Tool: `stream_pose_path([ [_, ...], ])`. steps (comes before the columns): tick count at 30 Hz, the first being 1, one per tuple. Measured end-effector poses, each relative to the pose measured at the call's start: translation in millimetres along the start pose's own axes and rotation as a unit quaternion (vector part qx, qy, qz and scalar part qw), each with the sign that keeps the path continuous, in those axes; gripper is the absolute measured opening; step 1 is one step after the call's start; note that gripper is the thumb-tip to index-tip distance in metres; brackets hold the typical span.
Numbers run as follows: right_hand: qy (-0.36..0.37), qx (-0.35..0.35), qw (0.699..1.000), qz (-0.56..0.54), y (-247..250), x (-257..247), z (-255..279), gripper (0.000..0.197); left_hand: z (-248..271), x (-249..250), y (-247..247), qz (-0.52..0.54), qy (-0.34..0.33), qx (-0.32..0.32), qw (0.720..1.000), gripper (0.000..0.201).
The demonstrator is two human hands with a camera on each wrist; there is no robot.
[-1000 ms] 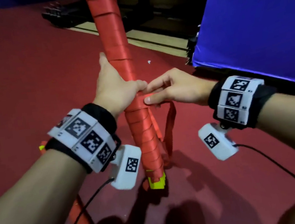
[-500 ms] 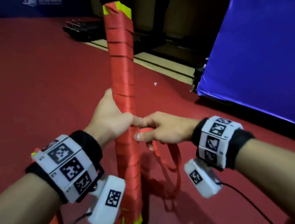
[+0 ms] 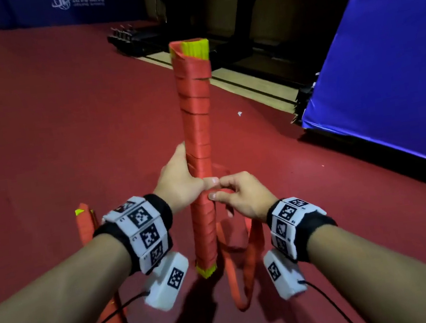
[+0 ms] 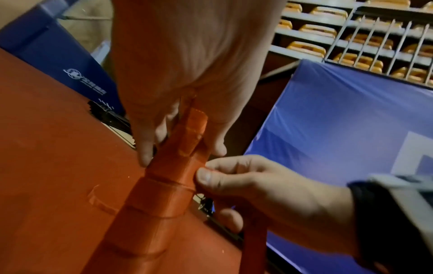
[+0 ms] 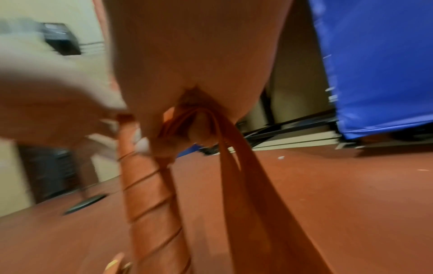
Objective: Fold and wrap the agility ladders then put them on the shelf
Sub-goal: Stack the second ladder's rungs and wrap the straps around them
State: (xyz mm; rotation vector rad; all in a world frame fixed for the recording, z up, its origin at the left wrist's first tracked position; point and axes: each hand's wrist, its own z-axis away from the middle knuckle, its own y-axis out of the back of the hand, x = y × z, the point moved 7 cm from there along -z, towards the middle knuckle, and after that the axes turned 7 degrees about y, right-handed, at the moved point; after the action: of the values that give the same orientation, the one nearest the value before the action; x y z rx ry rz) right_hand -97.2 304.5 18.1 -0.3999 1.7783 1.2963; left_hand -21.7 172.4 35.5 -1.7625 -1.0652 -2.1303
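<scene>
The left hand (image 3: 179, 182) was curled around the middle of the wrapped ladder bundle (image 3: 197, 125), holding it up straight over the red floor (image 3: 51, 129). The right hand (image 3: 241, 195) pinched the loose red strap (image 3: 248, 263) right beside the bundle. A second red ladder (image 3: 85, 225) lay near the left arm. A blue mat (image 3: 384, 60) stood on the right.

Two wrapped ladder bundles (image 3: 198, 141) (image 3: 85, 225), two hands (image 3: 179, 182) (image 3: 241, 198), two blue mats (image 3: 385, 68) (image 3: 69, 6)
</scene>
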Motion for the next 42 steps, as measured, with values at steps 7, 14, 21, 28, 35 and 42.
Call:
stream_pose_path([
  [7, 0.042, 0.029, 0.999, 0.015, -49, 4, 22, 0.013, 36, -36, 21, 0.036, -0.032, -0.036, 0.998, 0.079],
  [14, 0.023, -0.026, 0.994, 0.104, -91, 3, 47, 0.024, 52, -85, 18, -0.060, 0.081, -0.135, 0.986, 0.068],
  [21, -0.031, -0.058, 0.993, 0.098, -111, 27, 67, 0.012, 78, -116, 4, -0.077, 0.096, -0.147, 0.981, 0.064],
  [28, -0.049, -0.049, 0.995, 0.074, -119, 21, 67, 0.017, 72, -112, 23, -0.161, 0.079, -0.061, 0.982, 0.065],
  [35, -0.061, -0.030, 0.996, 0.064, -102, 27, 80, 0.021, 74, -98, -9, -0.069, 0.104, -0.063, 0.990, 0.062],
  [42, -0.070, 0.047, 0.995, 0.061, -61, 28, 103, 0.022, 75, -65, -48, 0.035, 0.052, -0.104, 0.993, 0.041],
])
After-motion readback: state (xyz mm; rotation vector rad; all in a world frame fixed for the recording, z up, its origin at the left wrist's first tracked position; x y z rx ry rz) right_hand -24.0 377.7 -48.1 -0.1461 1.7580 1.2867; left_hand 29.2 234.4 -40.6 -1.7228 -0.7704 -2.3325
